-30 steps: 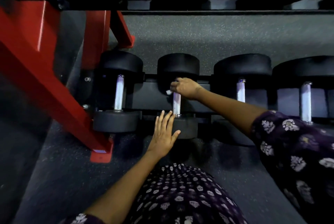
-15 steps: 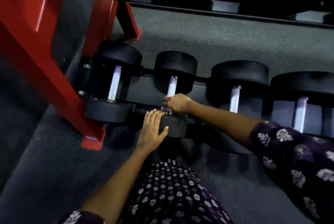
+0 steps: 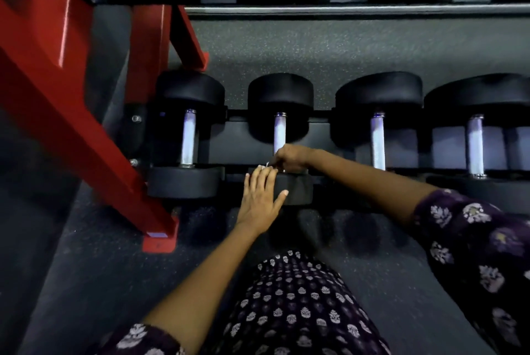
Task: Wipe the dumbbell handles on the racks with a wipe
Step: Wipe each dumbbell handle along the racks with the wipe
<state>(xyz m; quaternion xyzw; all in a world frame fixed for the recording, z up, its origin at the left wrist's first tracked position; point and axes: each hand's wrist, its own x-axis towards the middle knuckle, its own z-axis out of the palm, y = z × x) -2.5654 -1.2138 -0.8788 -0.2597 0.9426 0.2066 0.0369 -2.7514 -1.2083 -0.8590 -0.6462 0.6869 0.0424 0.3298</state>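
1. Four dumbbells lie side by side on the lowest rack tier [image 3: 238, 151], and you are on the second from the left: your right hand [image 3: 289, 157] is curled round the near end of its chrome handle [image 3: 279, 132], just where the handle meets the near rubber head [image 3: 295, 188].
2. The wipe [image 3: 267, 164] shows only as a small pale edge under your right fingers, so I judge it is wrapped round the bar; keep it between palm and metal.
3. Your left hand [image 3: 262, 197] lies flat, fingers straight, on that near head. Press down there so the dumbbell does not roll in its cradle.
4. Most of the handle above your grip is bare. Run the wipe along its full length to the far head [image 3: 280, 90], twisting your wrist so the underside is covered too.
5. The leftmost handle [image 3: 187, 136] and the two to the right [image 3: 378, 142] [image 3: 475, 145] stand well apart from your hands; whether they are done, I cannot tell.
6. No brand, weight marking or other writing is readable on the heads or the red frame [image 3: 71, 113].
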